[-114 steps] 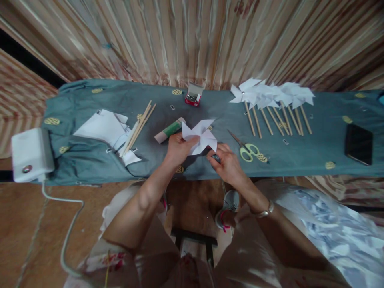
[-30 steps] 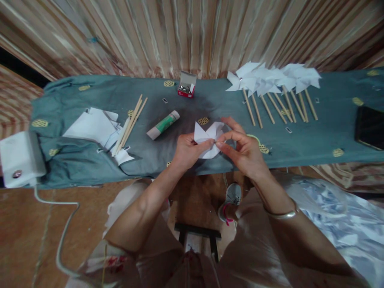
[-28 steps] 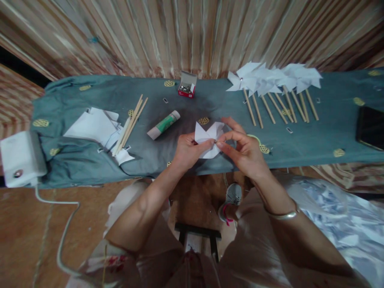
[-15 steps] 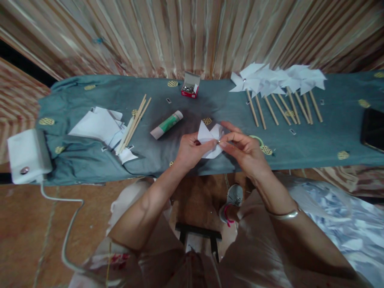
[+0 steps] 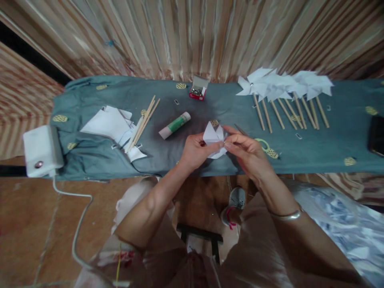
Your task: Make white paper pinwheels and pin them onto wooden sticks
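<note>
My left hand (image 5: 196, 152) grips a folded white paper pinwheel (image 5: 213, 136) from the left, its thumb lying across the front toward the centre. From the other side, my right hand (image 5: 247, 150) pinches a small shiny pin (image 5: 224, 143) at the pinwheel's centre. How deep the pin sits in the paper I cannot tell. Scissors with a light green handle (image 5: 263, 144) lie partly hidden behind my right hand. Beyond my hands stands an open red box (image 5: 198, 95) of small metal pins. A glue stick (image 5: 175, 125) with a green label lies left of the pinwheel.
Several white pinwheels (image 5: 285, 84) on wooden sticks lie at the back right. Loose wooden sticks (image 5: 145, 120) and white paper sheets (image 5: 106, 124) are on the left, beside a white corded device (image 5: 43, 151). A dark object (image 5: 376, 136) rests at the right edge.
The whole scene has shifted slightly to the right with the head's motion. Both hands keep their hold on the pinwheel and pin, and more of the scissors shows beyond my right hand.
</note>
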A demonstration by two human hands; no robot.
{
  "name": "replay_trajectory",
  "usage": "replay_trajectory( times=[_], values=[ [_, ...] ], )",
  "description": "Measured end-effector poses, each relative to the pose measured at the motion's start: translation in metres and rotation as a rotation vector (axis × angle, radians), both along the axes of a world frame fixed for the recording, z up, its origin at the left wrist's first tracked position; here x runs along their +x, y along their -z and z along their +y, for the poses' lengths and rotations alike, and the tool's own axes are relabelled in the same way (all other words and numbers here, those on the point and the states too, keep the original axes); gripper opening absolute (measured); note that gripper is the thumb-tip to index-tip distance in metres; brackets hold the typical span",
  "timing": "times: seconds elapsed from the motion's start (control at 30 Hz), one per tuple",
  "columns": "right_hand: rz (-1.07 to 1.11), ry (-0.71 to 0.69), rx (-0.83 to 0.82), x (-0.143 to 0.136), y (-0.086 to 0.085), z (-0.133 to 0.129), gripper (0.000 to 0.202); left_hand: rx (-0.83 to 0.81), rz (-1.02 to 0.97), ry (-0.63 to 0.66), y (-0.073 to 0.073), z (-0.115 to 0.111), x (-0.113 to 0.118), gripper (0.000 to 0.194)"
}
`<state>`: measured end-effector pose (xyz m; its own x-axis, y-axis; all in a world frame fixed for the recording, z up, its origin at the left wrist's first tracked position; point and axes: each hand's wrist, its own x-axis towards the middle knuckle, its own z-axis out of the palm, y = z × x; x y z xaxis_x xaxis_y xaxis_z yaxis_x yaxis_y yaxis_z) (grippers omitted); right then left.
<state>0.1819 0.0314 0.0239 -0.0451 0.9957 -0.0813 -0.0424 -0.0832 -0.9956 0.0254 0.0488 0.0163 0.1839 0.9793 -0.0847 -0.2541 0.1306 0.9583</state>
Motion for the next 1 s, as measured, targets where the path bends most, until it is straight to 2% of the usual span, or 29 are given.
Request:
replay_trajectory(
  times=[0.3, 0.43, 0.53, 0.63, 1.0],
  values=[
    [0.006, 0.072, 0.064, -0.004, -0.002, -0.002, 0.026, 0.022, -0.003, 0.011, -0.001, -0.004, -0.006, 0.041],
    [0.037, 0.094, 0.058, -0.009, -0.007, -0.001, 0.039, 0.026, -0.063, 0.010, 0.001, -0.007, -0.009, 0.040],
    [0.053, 0.063, -0.013, -0.012, -0.013, -0.002, 0.054, 0.012, -0.107, 0.015, 0.001, -0.008, -0.009, 0.036],
    [0.076, 0.064, -0.079, -0.016, -0.019, -0.003, 0.059, -0.031, -0.138, 0.024, 0.000, -0.009, -0.010, 0.028],
    [0.076, 0.160, -0.105, -0.030, -0.029, -0.006, 0.045, -0.148, -0.197, 0.043, -0.007, -0.015, -0.017, 0.014]
  ],
)
